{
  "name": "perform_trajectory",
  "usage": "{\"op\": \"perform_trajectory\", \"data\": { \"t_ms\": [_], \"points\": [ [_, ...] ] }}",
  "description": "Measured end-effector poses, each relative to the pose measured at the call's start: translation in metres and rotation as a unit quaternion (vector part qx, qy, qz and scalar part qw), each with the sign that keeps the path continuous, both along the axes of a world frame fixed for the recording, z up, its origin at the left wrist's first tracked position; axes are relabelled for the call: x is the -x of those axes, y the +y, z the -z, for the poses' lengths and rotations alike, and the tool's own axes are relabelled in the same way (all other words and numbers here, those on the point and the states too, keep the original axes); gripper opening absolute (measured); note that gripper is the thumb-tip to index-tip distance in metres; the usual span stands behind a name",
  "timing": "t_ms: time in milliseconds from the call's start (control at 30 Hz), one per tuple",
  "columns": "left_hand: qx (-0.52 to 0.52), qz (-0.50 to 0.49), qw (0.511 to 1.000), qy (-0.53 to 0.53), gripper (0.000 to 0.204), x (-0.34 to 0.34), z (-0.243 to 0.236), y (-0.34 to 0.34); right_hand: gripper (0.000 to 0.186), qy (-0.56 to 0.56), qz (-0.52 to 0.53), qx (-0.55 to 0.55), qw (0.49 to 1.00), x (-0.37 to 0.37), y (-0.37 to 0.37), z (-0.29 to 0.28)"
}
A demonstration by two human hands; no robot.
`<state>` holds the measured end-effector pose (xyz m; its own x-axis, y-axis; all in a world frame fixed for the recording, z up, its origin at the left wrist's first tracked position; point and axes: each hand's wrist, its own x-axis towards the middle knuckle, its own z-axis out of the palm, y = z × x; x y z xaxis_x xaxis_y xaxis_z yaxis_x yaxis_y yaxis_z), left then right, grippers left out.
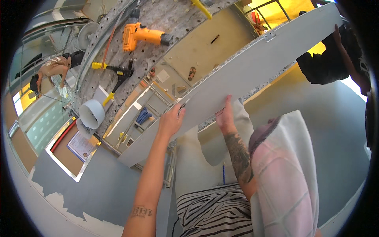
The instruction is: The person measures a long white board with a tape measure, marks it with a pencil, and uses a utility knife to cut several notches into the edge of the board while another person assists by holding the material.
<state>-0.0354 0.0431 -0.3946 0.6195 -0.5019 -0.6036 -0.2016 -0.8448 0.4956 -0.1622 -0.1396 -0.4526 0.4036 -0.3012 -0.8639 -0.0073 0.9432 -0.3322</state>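
A long pale grey board [266, 59] with a flecked edge runs diagonally from lower left to upper right. My left hand [170, 120] grips its upper edge, fingers closed over it. My right hand [225, 116] holds its lower edge, one digit stretched up along the face. A perforated metal platform [98, 43] lies beyond, carrying an orange drill [138, 37], a black-and-yellow tool [120, 75] and white cylindrical pieces [90, 112]. A pink-and-grey cloth [284, 166] is beside my right forearm.
A person in dark clothing [323, 65] at the right touches the board's far end. Another person in a tan shirt [55, 67] bends at upper left. A lower floor [209, 51] with scattered tools shows past the board, with metal railings and a white-framed opening [73, 146] at left.
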Motion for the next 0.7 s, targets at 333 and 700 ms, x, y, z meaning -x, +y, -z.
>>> {"op": "perform_trajectory", "data": {
  "t_ms": [333,700],
  "points": [
    [0.058,0.043,0.997,-0.022,0.027,-0.006,0.010,-0.001,0.067,0.040,-0.021,0.135,0.990,-0.017,-0.003,0.003],
    [0.029,0.059,0.998,-0.012,0.031,-0.005,0.006,-0.008,0.066,0.048,-0.002,0.156,0.987,-0.015,-0.001,0.008]
  ]
}}
